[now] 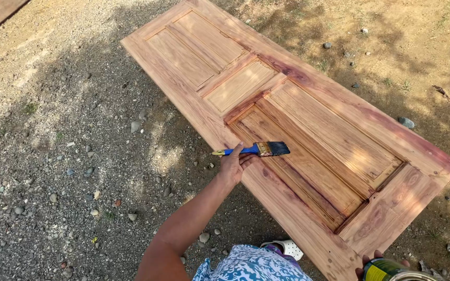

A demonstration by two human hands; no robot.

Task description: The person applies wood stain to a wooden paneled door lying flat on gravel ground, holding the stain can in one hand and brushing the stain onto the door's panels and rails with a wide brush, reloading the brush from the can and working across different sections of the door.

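gravel (63, 156) — panelled wooden door (308, 119) — bristly brush (259, 150)

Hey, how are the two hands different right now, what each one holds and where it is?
The left hand holds a blue-handled paintbrush out over the wooden door; the right hand holds a can low at the picture's bottom edge. The left hand shows fully, the right only as fingertips. Both are bare and gripping something.

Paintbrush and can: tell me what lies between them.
In the head view, only the wooden door lies between the paintbrush and the can: its recessed panels and bottom rail.
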